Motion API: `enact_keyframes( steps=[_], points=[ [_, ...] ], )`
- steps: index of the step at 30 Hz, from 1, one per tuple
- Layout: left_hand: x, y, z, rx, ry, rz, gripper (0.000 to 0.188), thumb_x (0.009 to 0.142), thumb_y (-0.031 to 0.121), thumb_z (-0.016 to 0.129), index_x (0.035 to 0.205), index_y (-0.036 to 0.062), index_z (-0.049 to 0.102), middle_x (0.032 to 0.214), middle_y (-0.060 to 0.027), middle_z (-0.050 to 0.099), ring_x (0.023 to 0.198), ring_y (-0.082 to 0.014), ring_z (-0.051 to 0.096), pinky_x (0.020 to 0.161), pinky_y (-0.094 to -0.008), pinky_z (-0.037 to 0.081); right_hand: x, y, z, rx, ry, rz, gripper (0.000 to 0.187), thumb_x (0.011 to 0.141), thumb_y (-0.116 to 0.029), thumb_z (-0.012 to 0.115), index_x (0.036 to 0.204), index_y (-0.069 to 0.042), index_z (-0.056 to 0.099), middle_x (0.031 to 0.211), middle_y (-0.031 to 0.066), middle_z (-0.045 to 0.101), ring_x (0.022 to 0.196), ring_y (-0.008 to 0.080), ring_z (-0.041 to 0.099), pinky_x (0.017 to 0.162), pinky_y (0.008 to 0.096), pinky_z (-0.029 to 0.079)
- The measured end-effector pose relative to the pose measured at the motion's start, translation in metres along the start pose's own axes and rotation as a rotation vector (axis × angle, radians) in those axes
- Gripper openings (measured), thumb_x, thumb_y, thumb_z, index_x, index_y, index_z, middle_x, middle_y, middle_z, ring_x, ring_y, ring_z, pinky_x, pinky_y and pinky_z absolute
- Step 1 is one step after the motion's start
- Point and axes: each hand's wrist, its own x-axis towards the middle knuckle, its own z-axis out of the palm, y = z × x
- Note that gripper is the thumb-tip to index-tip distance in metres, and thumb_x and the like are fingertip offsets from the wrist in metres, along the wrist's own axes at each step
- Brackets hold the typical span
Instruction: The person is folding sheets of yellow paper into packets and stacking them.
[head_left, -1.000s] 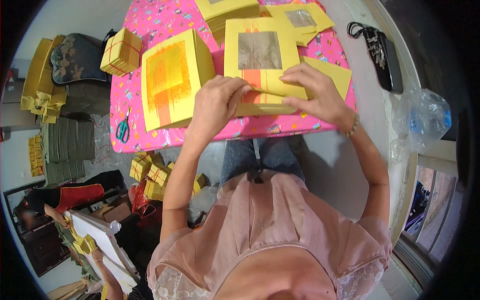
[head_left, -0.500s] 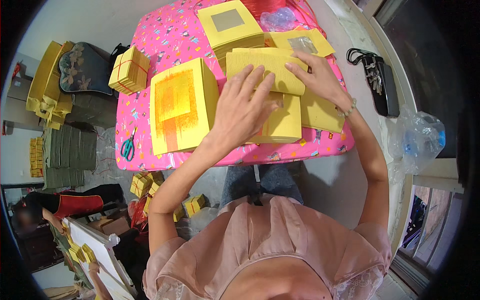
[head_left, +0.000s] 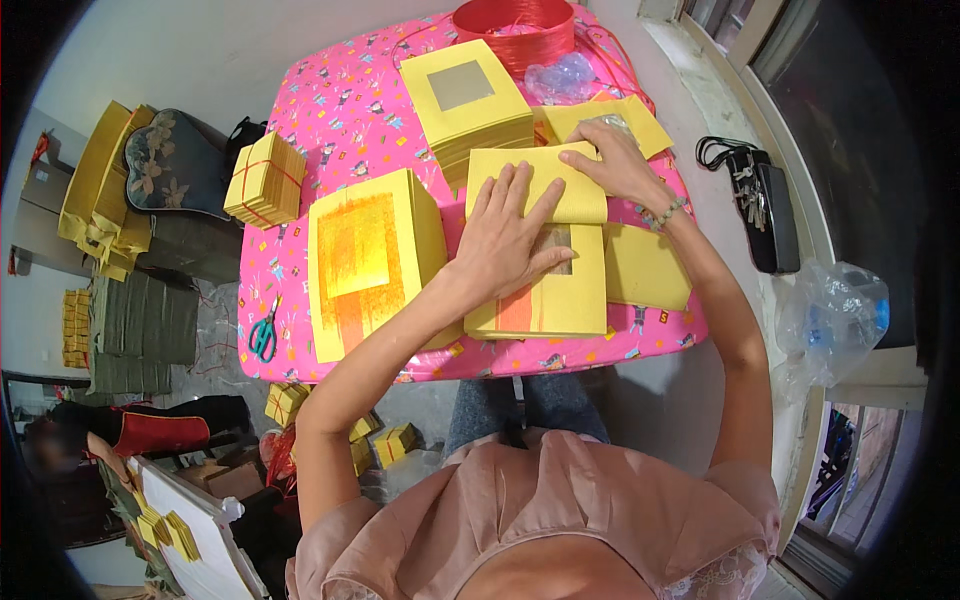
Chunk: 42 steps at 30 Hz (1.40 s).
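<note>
A stack of yellow paper sheets [head_left: 560, 298] lies at the table's near middle, with a grey and an orange patch showing on top. Across its far part rests a folded-over yellow paper layer [head_left: 572, 205], smooth side up. My left hand [head_left: 503, 232] is spread flat over this layer's left side, its thumb reaching down beside the grey patch. My right hand [head_left: 615, 163] lies at the layer's far right corner, thumb on the paper and fingers stretched past the edge. To the left stands a thick yellow stack with an orange-gold printed square [head_left: 360, 265].
Farther back are another yellow stack [head_left: 465, 120], a red twine roll [head_left: 515, 40] and clear plastic [head_left: 560, 78]. Scissors [head_left: 264, 335] and a tied yellow bundle [head_left: 265, 180] sit at the left. Keys [head_left: 752, 195] lie on the right ledge. Another person [head_left: 110, 440] is at the lower left.
The folded part, which showed ridged sheet edges before, now lies flatter with a smooth face. My left hand has flattened and spread on it. The whole view has shifted slightly.
</note>
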Motion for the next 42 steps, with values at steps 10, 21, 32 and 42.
enact_keyframes(
  steps=[10, 21, 32, 42],
  points=[
    [0.003, -0.004, 0.002, -0.030, -0.035, -0.014, 0.079, 0.091, 0.063, 0.054, 0.148, 0.0096, 0.041, 0.147, -0.0349, 0.035, 0.137, -0.0511, 0.034, 0.113, -0.0569, 0.029, 0.024, -0.012, 0.012, 0.186, -0.234, 0.045, 0.035, 0.093, -0.026, 0.065, 0.117, 0.000, 0.064, 0.114, 0.0166, 0.068, 0.107, 0.0302, 0.064, 0.093, 0.0406, 0.049],
    [0.000, -0.003, 0.008, -0.048, -0.035, -0.039, 0.083, 0.090, 0.065, 0.053, 0.149, 0.0084, 0.040, 0.149, -0.0343, 0.033, 0.138, -0.0532, 0.031, 0.113, -0.0590, 0.026, 0.024, -0.014, 0.016, 0.166, -0.245, -0.022, 0.031, 0.095, -0.030, 0.060, 0.109, -0.003, 0.064, 0.107, 0.0175, 0.066, 0.104, 0.0352, 0.062, 0.091, 0.0447, 0.048],
    [0.001, -0.004, 0.007, -0.025, -0.134, -0.057, 0.092, 0.089, 0.073, 0.046, 0.153, 0.0076, 0.033, 0.153, -0.0355, 0.027, 0.143, -0.0536, 0.022, 0.117, -0.0589, 0.020, -0.023, -0.056, -0.009, -0.067, -0.052, -0.164, 0.035, 0.099, -0.023, 0.053, 0.125, 0.000, 0.059, 0.128, 0.0161, 0.059, 0.120, 0.0329, 0.055, 0.102, 0.0439, 0.043],
    [0.000, 0.000, 0.006, -0.066, -0.186, -0.056, 0.110, 0.076, 0.080, 0.056, 0.155, 0.0085, 0.030, 0.154, -0.0354, 0.024, 0.145, -0.0541, 0.019, 0.118, -0.0586, 0.018, -0.106, -0.072, -0.015, -0.140, -0.318, -0.118, 0.057, 0.105, -0.043, 0.037, 0.155, -0.015, 0.032, 0.163, 0.0134, 0.022, 0.151, 0.0322, 0.017, 0.121, 0.0550, 0.012]
  ],
)
